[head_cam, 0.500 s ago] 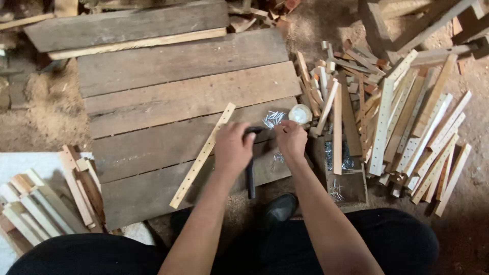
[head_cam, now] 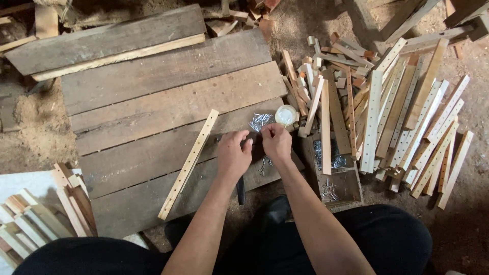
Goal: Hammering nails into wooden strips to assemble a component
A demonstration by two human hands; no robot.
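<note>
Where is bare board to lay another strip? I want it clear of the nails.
The upper planks are bare, from the pale edge strip at the far left board to the right end. The lower left planks, left of the holed strip, are free too. It is crowded by the left hand, right hand, nail pile, white tub and the strip heap.

You had a rough platform of grey planks [head_cam: 153, 97] under the work, with sawdust [head_cam: 35, 122] heaped on the ground to its left. A big pile of pale drilled slats [head_cam: 407, 117] lay to the right of the planks, mixed with short offcuts [head_cam: 305, 76]. A shallow wooden box [head_cam: 338, 178] sat at the pile's near edge. A smaller stack of sticks [head_cam: 35, 219] lay at the lower left.
</note>
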